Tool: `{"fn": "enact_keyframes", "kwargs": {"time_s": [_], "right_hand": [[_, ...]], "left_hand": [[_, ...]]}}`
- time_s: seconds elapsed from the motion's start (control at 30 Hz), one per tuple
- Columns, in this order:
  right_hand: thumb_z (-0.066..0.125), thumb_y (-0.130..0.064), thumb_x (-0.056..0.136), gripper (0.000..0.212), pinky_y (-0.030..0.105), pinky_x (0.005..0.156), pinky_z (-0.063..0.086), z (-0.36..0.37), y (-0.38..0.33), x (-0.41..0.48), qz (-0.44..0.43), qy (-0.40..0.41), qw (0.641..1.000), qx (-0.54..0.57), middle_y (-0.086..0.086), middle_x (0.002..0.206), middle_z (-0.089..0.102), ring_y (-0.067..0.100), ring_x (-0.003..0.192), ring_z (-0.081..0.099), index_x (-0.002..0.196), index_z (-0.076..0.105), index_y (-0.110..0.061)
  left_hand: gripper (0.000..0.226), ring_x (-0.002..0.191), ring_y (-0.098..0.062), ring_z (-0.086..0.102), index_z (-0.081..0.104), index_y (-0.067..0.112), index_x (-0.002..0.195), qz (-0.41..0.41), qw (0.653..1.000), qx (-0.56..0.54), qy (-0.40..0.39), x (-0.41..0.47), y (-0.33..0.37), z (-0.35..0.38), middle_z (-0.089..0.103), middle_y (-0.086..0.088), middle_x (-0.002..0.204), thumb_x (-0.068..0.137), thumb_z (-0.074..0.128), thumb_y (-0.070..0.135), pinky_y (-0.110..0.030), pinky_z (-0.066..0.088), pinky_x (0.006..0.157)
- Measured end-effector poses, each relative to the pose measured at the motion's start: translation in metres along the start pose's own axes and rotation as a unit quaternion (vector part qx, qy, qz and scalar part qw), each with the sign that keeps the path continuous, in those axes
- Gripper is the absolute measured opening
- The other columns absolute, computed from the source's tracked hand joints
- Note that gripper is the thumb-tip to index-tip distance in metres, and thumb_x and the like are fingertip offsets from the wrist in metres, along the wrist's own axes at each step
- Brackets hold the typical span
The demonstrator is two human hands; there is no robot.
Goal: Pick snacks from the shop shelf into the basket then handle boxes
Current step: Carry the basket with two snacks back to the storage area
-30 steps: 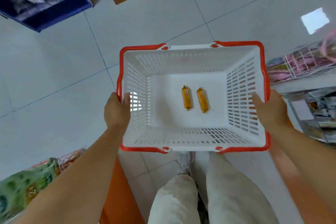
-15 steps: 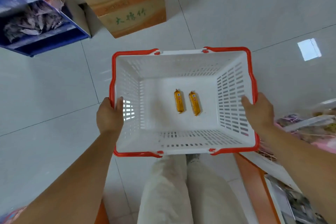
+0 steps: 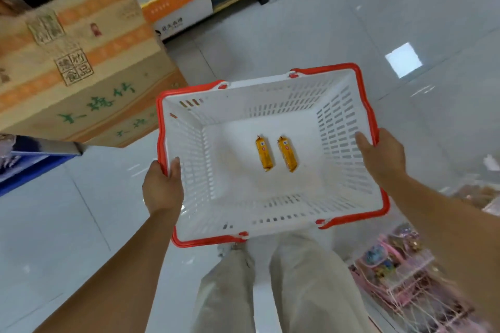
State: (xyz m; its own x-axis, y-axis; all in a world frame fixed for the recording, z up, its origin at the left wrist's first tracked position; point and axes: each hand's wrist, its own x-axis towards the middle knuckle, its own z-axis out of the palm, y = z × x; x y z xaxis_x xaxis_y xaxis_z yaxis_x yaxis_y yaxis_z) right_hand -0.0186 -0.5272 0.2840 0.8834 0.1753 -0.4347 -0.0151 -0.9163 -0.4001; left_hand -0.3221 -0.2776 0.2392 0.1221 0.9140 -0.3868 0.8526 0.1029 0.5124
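Red-rimmed white plastic, the basket [image 3: 270, 215] is gripped at both short sides. The left hand [image 3: 162, 186] curls over its left rim with the thumb inside, and the right hand [image 3: 384, 159] clasps its right rim the same way. Two orange snack bars [image 3: 263, 153] lie side by side, just apart, on the basket's bottom. Glossy pale floor tiles [image 3: 297, 35] spread under the basket, with a bright square reflection beyond its far right corner. Stacked cardboard boxes [image 3: 81, 62] stand beyond its far left corner. A blue shelf [image 3: 27, 167] sits to its left, and pink packaged goods [image 3: 400, 273] lie near its right.
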Motion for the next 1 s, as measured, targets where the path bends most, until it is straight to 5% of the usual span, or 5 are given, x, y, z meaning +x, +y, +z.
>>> {"fn": "enact_keyframes", "kwargs": {"time_s": [0.43, 0.63, 0.9, 1.0], "right_hand": [[0.052, -0.036, 0.1, 0.035, 0.031, 0.066, 0.033, -0.05, -0.125, 0.243, -0.04, -0.006, 0.997, -0.072, 0.009, 0.088, 0.054, 0.024, 0.075, 0.047, 0.105, 0.055, -0.001], [0.052, -0.038, 0.1, 0.032, 0.029, 0.053, 0.031, -0.016, -0.187, 0.335, -0.064, -0.009, 0.993, -0.098, 0.002, 0.074, 0.05, 0.015, 0.06, 0.044, 0.094, 0.051, -0.006], [0.05, -0.042, 0.1, 0.039, 0.035, 0.066, 0.04, 0.075, -0.229, 0.43, -0.101, -0.03, 0.988, -0.113, 0.011, 0.08, 0.057, 0.028, 0.072, 0.053, 0.092, 0.053, -0.004], [0.051, -0.043, 0.099, 0.04, 0.037, 0.068, 0.044, 0.11, -0.237, 0.465, -0.119, -0.036, 0.985, -0.12, 0.011, 0.083, 0.058, 0.029, 0.075, 0.056, 0.094, 0.054, -0.004]], "left_hand": [[0.033, 0.077, -0.022, 0.058, 0.053, 0.013, 0.093, -0.035, 0.999, -0.006, -0.015, 0.141, 0.187, 0.1, 0.063, -0.005, 0.091, 0.099, 0.049, 0.045, -0.033, 0.048, 0.073], [0.039, 0.088, -0.034, 0.067, 0.055, 0.012, 0.095, -0.084, 0.996, -0.023, -0.007, 0.229, 0.215, 0.135, 0.068, -0.01, 0.096, 0.097, 0.048, 0.051, -0.045, 0.057, 0.083], [0.043, 0.095, -0.039, 0.067, 0.058, 0.001, 0.113, -0.102, 0.995, 0.006, 0.023, 0.319, 0.205, 0.178, 0.068, -0.02, 0.108, 0.1, 0.051, 0.041, -0.033, 0.047, 0.075], [0.05, 0.098, -0.041, 0.067, 0.056, -0.002, 0.124, -0.08, 0.996, 0.002, 0.046, 0.346, 0.196, 0.203, 0.068, -0.023, 0.112, 0.1, 0.049, 0.041, -0.035, 0.048, 0.084]]}}
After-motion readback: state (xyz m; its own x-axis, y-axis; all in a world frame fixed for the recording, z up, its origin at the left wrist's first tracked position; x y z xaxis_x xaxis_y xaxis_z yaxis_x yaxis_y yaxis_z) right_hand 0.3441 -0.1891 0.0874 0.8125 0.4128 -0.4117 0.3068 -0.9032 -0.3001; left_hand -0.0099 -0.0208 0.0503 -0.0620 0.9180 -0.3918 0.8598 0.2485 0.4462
